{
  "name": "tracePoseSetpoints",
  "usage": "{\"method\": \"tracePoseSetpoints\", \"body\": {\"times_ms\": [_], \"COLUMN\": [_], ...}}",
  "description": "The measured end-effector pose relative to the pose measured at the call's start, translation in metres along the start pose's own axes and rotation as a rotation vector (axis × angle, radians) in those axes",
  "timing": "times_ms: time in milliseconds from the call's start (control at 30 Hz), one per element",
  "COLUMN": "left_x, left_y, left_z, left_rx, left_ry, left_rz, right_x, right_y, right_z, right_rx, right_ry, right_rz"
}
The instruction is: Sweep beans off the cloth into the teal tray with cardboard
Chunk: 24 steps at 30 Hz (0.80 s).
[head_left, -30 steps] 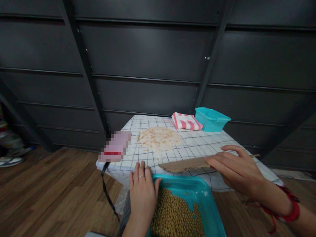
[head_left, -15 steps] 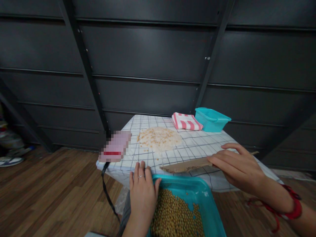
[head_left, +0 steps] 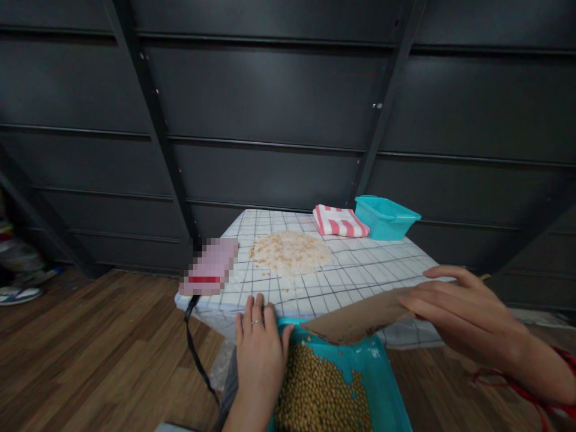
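My left hand (head_left: 260, 348) grips the near-left rim of a teal tray (head_left: 380, 384) filled with tan beans (head_left: 319, 393); a ring shows on one finger. My right hand (head_left: 463, 312) holds a brown cardboard piece (head_left: 360, 318) by its right end, tilted so its lower left edge hangs over the tray's far rim. The tray sits just in front of a small table covered with a white grid-patterned cloth (head_left: 360, 270). A flat pile of pale grains (head_left: 290, 252) lies on the cloth.
At the table's far side lie a folded red-and-white striped towel (head_left: 339, 221) and a teal tub (head_left: 386, 217). A pixelated pink object (head_left: 209, 265) sits at the table's left edge, with a black strap (head_left: 195, 348) hanging from it. Dark panelled wall behind, wooden floor around.
My right hand lifted the cardboard off the cloth and drew it nearer, tilting its edge down over the tray. The left hand and tray stayed put.
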<state>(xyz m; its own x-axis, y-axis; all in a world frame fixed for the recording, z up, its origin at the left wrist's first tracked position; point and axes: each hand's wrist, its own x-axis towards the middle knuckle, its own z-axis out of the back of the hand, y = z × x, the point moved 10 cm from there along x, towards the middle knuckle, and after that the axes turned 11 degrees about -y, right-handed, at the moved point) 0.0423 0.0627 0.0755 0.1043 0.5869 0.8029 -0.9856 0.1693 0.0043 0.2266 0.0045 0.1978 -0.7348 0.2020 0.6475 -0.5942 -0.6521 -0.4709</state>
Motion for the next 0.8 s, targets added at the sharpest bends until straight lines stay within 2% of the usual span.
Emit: {"method": "tracePoseSetpoints", "body": {"times_ms": [133,333,533,667,800], "left_x": [0.001,0.002,0.002,0.002,0.002], "left_y": [0.001,-0.002,-0.001,-0.002,-0.001], "left_z": [0.002,0.002,0.003,0.002,0.005], "left_rx": [-0.003,0.024,0.022,0.022,0.024], "left_ry": [-0.008,-0.005,-0.024,-0.018,-0.038], "left_rz": [0.026,0.0,0.004,-0.003,0.003], "right_x": [0.011,0.014,0.015,0.017,0.021], "right_y": [0.005,0.016,0.004,0.0,0.011], "right_z": [0.004,-0.014,-0.027,-0.021,-0.014], "right_rx": [-0.026,-0.07,-0.217,-0.197,-0.14], "right_ry": [-0.063,-0.111,-0.176,-0.212,-0.185], "right_rz": [0.012,0.072,0.12,0.077,0.061]}}
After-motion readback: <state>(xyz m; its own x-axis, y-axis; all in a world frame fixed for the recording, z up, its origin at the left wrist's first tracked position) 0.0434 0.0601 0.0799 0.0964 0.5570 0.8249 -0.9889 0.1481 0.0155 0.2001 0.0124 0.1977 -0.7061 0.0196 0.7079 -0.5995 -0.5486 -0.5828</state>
